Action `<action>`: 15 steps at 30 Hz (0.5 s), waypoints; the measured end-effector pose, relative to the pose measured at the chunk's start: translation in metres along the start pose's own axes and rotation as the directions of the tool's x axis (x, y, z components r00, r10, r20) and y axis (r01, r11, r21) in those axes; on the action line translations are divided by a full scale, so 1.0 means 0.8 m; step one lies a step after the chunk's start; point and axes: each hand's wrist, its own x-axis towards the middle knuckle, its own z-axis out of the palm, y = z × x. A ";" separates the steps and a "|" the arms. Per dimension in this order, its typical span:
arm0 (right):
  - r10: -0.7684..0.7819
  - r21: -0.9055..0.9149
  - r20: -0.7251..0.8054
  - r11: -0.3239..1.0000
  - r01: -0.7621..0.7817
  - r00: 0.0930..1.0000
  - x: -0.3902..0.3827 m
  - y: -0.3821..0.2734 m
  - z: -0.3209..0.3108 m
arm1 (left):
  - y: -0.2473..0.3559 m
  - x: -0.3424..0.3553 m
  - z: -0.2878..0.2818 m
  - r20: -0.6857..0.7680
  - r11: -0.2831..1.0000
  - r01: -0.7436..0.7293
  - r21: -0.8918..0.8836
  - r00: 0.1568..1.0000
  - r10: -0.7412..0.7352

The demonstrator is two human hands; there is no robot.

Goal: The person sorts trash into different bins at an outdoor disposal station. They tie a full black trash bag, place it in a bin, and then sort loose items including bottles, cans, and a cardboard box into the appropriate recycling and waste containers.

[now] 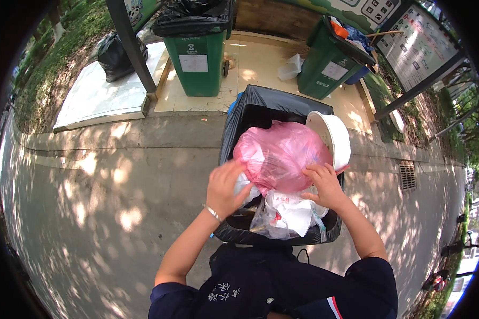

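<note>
A full pink plastic bag (282, 154), partly see-through, lies in the top of a bin lined with a black bag (230, 133). My left hand (226, 186) is at its left side, fingers bent against the plastic. On the right, my right hand (324, 183) has curled fingers gripping the edge of the pink bag. A round white tub (338, 141) leans on its side beside the bag, close to my right fingers. Below, nearer to me, is a clear plastic bag (271, 220) with crumpled white paper (298, 215) in it. The pink bag hides most of the bin's inside.
Two green wheeled bins (202, 74) (319, 80) stand ahead on a tiled platform, the right one heaped with rubbish. A clear plastic container (290, 68) lies between them. A black rubbish bag (120, 58) sits at the left. Dark posts (133, 48) flank the platform; a drain grate (408, 175) is at the right.
</note>
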 end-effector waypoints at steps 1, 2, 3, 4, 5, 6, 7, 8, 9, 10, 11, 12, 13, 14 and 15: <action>0.015 -0.035 0.016 0.999 -0.014 1.000 0.002 0.000 -0.001 | -0.008 0.020 0.010 -0.002 0.995 0.095 -0.022 0.995 -0.095; 0.030 -0.071 0.033 0.997 -0.027 0.999 0.003 0.000 0.000 | -0.014 0.035 0.021 0.031 0.983 0.184 0.016 0.982 -0.184; 0.071 0.069 0.009 0.995 -0.072 0.997 0.001 -0.007 0.006 | -0.021 0.044 0.036 0.139 0.954 0.300 -0.008 0.945 -0.296; 0.058 0.072 -0.054 0.996 -0.054 0.997 -0.006 -0.018 0.017 | -0.040 0.026 0.064 0.308 0.902 0.394 -0.178 0.893 -0.329; 0.083 0.048 -0.067 0.996 -0.080 0.994 -0.020 -0.019 0.024 | -0.016 0.027 0.063 0.416 0.921 0.371 -0.117 0.861 -0.294; 0.104 0.025 -0.080 0.994 -0.102 0.991 -0.033 -0.021 0.027 | 0.012 0.020 0.055 0.516 0.939 0.339 -0.059 0.815 -0.262; 0.147 0.024 -0.083 0.989 -0.145 0.986 -0.049 -0.021 0.028 | 0.028 0.008 0.052 0.455 0.962 0.262 -0.072 0.868 -0.202; 0.146 0.025 -0.077 0.989 -0.144 0.986 -0.055 -0.023 0.026 | 0.041 -0.009 0.048 0.393 0.980 0.187 -0.068 0.908 -0.146; 0.169 0.032 -0.029 0.985 -0.168 0.985 -0.059 -0.029 0.020 | 0.050 -0.028 0.047 0.352 0.976 0.198 -0.089 0.923 -0.155; 0.197 0.035 0.022 0.980 -0.198 0.980 -0.061 -0.035 0.010 | 0.060 -0.045 0.050 0.309 0.980 0.192 -0.057 0.936 -0.166; 0.158 -0.023 0.002 0.987 -0.158 0.987 -0.050 -0.040 0.000 | 0.064 -0.057 0.050 0.305 0.982 0.181 -0.057 0.940 -0.155; 0.152 -0.020 0.015 0.988 -0.152 0.988 -0.039 -0.037 -0.014 | 0.067 -0.067 0.052 0.300 0.984 0.169 -0.058 0.943 -0.144; 0.230 -0.023 0.187 0.973 -0.230 0.955 -0.025 -0.031 -0.030 | 0.068 -0.075 0.055 0.294 0.982 0.182 -0.056 0.943 -0.158; 0.308 -0.046 0.350 0.949 -0.312 0.885 -0.012 -0.025 -0.040 | 0.067 -0.083 0.061 0.247 0.995 0.094 -0.030 0.965 -0.083; 0.300 0.144 0.167 0.935 -0.324 0.939 0.003 -0.021 -0.042 | 0.067 -0.089 0.066 0.201 1.000 0.007 0.002 0.979 -0.007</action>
